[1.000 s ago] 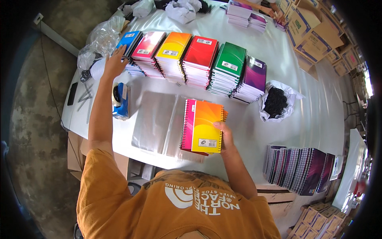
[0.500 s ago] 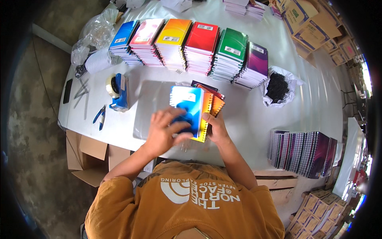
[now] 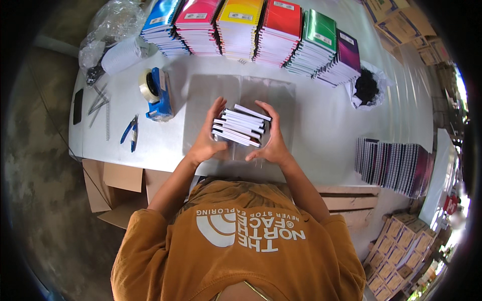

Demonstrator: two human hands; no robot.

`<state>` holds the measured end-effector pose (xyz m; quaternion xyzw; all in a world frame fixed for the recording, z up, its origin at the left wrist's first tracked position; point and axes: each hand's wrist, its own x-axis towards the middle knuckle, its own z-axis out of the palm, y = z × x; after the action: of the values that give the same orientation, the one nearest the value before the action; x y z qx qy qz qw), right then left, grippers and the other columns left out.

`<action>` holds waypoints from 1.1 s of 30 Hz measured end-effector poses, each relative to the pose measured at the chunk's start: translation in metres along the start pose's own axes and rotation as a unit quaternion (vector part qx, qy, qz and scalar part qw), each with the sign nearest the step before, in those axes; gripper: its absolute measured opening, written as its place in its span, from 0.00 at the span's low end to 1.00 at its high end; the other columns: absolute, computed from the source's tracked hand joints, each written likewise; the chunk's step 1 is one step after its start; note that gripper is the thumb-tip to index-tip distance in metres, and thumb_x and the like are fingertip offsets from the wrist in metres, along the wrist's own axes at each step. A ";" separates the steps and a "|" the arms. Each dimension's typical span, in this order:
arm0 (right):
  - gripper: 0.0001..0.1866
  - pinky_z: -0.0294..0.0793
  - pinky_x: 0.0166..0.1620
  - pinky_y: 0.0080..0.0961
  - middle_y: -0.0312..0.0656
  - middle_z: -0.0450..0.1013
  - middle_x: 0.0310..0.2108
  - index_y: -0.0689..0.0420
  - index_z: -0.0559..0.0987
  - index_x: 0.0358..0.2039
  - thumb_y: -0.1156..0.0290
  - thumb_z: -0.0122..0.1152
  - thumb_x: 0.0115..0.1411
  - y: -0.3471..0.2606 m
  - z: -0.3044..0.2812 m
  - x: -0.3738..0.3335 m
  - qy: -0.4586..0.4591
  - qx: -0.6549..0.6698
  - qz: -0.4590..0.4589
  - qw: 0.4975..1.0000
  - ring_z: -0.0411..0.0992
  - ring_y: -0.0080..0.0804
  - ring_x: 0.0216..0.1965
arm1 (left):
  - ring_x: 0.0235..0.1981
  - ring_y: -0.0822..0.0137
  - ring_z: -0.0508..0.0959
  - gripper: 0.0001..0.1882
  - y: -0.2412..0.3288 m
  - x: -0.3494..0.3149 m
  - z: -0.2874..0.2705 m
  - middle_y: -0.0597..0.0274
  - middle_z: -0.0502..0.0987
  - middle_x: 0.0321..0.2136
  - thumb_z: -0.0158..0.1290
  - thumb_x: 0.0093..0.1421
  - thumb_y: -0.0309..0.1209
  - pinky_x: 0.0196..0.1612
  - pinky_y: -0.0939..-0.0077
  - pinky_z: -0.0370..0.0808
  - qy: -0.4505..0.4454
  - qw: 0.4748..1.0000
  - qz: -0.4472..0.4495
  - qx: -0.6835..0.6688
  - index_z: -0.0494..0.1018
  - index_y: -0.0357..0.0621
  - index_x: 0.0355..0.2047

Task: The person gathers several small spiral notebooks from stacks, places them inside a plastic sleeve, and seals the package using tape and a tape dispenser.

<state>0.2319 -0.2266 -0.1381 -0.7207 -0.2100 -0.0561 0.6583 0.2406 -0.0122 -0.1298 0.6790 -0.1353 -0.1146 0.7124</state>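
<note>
A small bundle of spiral notebooks is turned on edge between my hands, white page edges facing up. The notebooks sit slightly uneven, and the farthest one leans apart from the others. My left hand presses against the bundle's left end, fingers curved along the far side and thumb near. At the right end, my right hand cups it the same way, thumb pointing inward at the near side. Beneath the bundle lies a clear plastic sheet or bag on the white table. The notebooks' covers are mostly hidden.
Tall notebook stacks in several colours line the far side. A blue tape dispenser, pliers and a phone lie left. To the right are a bag of black pieces and a row of purple notebooks. An open carton stands below.
The notebooks, held with a blue cover facing up before, are now tipped on edge. My left hand has moved off the cover to the left end; my right hand has shifted to the right end.
</note>
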 end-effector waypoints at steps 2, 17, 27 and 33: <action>0.51 0.60 0.57 0.35 0.48 0.62 0.52 0.58 0.60 0.57 0.62 0.78 0.33 0.006 0.013 -0.003 0.043 0.042 0.022 0.998 0.61 0.40 0.55 | 0.62 0.57 0.56 0.57 0.007 0.005 0.014 0.48 0.56 0.58 0.59 0.34 0.27 0.63 0.66 0.52 -0.012 0.999 -0.021 0.046 0.42 0.44 0.65; 0.49 0.70 0.49 0.27 0.42 0.70 0.43 0.59 0.67 0.48 0.59 0.83 0.24 0.017 0.033 -0.007 0.176 0.077 0.065 0.979 0.69 0.30 0.46 | 0.52 0.61 0.66 0.41 -0.010 0.016 0.016 0.55 0.64 0.50 0.66 0.41 0.30 0.55 0.66 0.63 -0.065 0.997 0.032 -0.029 0.56 0.43 0.54; 0.37 0.72 0.39 0.37 0.49 0.73 0.35 0.62 0.74 0.39 0.46 0.74 0.35 -0.014 0.019 0.011 0.078 -0.225 0.206 0.949 0.72 0.47 0.38 | 0.45 0.56 0.73 0.36 -0.022 0.008 -0.002 0.48 0.69 0.45 0.67 0.44 0.40 0.47 0.65 0.71 -0.034 0.982 -0.107 0.151 0.63 0.36 0.48; 0.42 0.74 0.35 0.41 0.57 0.75 0.26 0.70 0.75 0.31 0.34 0.62 0.41 0.006 0.021 0.043 0.025 -0.247 0.424 0.871 0.75 0.54 0.31 | 0.35 0.62 0.78 0.38 0.005 0.036 -0.014 0.49 0.78 0.34 0.67 0.43 0.49 0.40 0.71 0.75 -0.019 0.955 -0.283 0.091 0.70 0.26 0.41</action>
<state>0.2690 -0.1971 -0.1310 -0.8780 0.1524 0.1604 0.4245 0.2791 -0.0118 -0.1243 0.7491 0.0387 -0.3119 0.5832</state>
